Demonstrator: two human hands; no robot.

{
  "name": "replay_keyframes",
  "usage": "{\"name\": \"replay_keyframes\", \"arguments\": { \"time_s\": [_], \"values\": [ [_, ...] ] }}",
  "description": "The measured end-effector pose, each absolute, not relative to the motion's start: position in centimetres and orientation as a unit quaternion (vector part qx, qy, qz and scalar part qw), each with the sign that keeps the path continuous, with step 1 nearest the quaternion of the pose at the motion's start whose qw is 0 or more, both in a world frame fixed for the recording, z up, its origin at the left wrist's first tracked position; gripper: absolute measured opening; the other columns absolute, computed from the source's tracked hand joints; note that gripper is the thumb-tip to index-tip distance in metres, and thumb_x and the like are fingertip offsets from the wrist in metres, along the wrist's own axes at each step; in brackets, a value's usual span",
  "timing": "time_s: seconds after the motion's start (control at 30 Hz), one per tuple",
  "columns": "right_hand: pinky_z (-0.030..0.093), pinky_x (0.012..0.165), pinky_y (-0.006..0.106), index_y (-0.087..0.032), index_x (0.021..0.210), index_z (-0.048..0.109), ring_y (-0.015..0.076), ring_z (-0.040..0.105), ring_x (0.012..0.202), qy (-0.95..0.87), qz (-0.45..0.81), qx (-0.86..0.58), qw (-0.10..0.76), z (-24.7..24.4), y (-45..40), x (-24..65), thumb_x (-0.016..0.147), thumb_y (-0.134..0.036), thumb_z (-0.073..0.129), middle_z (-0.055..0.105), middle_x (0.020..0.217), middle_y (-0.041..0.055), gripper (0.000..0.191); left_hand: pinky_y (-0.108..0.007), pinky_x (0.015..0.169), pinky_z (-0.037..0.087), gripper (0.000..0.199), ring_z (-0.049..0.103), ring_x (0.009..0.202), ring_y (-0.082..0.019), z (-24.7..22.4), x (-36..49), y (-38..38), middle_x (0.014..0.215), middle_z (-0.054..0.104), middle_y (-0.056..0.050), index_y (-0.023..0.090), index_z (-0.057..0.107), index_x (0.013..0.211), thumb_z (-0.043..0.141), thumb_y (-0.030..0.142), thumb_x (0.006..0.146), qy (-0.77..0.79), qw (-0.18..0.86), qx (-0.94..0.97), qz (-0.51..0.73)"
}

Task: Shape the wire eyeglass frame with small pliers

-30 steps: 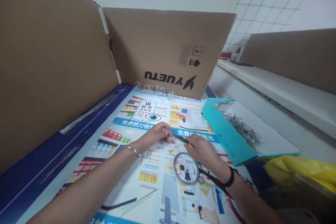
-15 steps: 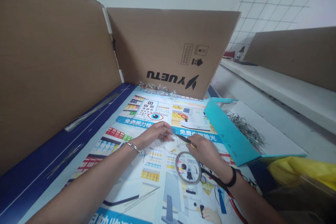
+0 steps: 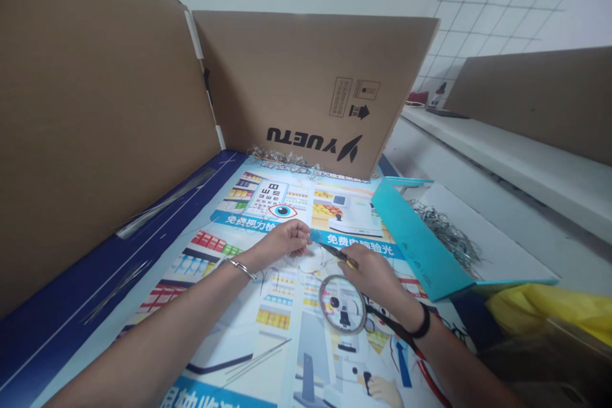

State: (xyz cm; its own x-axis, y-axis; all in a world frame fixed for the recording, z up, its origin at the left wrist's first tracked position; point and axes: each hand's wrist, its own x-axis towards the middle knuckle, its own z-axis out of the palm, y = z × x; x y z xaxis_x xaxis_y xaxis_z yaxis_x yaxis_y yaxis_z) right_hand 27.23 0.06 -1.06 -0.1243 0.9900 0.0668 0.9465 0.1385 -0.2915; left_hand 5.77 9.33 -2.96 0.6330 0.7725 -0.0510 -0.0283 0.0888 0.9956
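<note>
My left hand [image 3: 291, 240], a silver bangle on its wrist, has its fingers pinched together around a thin wire [image 3: 310, 271] that loops loosely below them. Just right of the fingertips is a small clear piece [image 3: 315, 236], too small to make out well. My right hand [image 3: 370, 271] is closed on a pair of pliers [image 3: 336, 252] with dark, narrow jaws and a yellow part at the grip. The pliers' tips point left and up at the clear piece; whether they grip it I cannot tell. Most of the handles are hidden in my palm.
A round-framed tool or lens with red-black handles [image 3: 321, 306] lies by my right forearm. A turquoise box [image 3: 425, 268] of tangled wire stands right. Straight wires [image 3: 258, 360] lie on the printed sheet, more [image 3: 165, 204] at left. Cardboard panels [image 3: 287, 76] wall the back and left.
The view has shifted very slightly. Both hands stay almost in place, and the clear piece beside my left fingertips shows a little more plainly.
</note>
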Motion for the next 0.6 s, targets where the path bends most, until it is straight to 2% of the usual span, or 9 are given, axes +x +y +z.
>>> {"name": "replay_keyframes", "arguments": {
  "time_s": [0.17, 0.6],
  "values": [
    [0.037, 0.066, 0.023, -0.021, 0.084, 0.059, 0.0156, 0.056, 0.079, -0.742, 0.106, -0.647, 0.139, -1.4, 0.2, 27.5, 0.081, -0.031, 0.045, 0.061, 0.089, 0.0036, 0.017, -0.022, 0.052, 0.04, 0.031, 0.059, 0.059, -0.011, -2.5, 5.9, 9.0, 0.074, 0.063, -0.003, 0.016, 0.051, 0.089, 0.069, 0.03, 0.068, 0.318, 0.667, 0.601, 0.303],
    [0.037, 0.066, 0.022, -0.02, 0.085, 0.061, 0.0153, 0.056, 0.079, -0.743, 0.103, -0.648, 0.133, -0.8, 0.0, 27.0, 0.08, -0.027, 0.046, 0.062, 0.088, 0.0038, 0.017, -0.022, 0.058, 0.04, 0.032, 0.063, 0.07, -0.013, -1.9, 5.9, 8.4, 0.09, 0.065, -0.009, 0.016, 0.051, 0.093, 0.065, 0.037, 0.073, 0.288, 0.693, 0.592, 0.293]
  ]
}}
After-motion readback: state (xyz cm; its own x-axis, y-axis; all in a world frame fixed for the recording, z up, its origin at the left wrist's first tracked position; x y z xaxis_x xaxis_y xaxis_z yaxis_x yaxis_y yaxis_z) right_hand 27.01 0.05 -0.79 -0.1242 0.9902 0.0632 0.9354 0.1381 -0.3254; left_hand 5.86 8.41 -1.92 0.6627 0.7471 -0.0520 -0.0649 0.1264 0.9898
